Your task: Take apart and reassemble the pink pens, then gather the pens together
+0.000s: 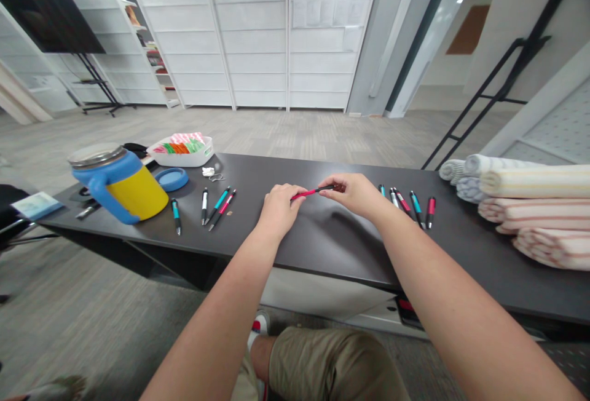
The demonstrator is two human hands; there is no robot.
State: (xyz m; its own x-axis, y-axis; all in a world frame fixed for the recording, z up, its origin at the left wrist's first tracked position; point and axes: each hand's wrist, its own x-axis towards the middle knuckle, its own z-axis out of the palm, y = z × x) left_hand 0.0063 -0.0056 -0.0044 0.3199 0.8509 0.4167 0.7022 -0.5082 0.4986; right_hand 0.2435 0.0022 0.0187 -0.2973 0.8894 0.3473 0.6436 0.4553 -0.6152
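Over the middle of the dark table, a red and black pen (308, 194) spans the gap between my hands. My left hand (280, 203) pinches its red end. The fingers of my right hand (353, 192) close around its black end, partly hiding it. To the left of my hands lie several pens, among them a white pen (204, 205), a red pen (223, 209) and a teal pen (176, 215). More pens rest beyond my right wrist, including another teal pen (416, 208) and a short red and black pen (431, 211); my forearm covers part of that group.
A blue and yellow mug (142, 189) stands at the left beside a round blue lid (171, 178). Behind them is a white basket (179, 159) with colourful packets. Rolled striped cloths (537, 198) are stacked at the right. The dark table (322, 253) ends just before my knees.
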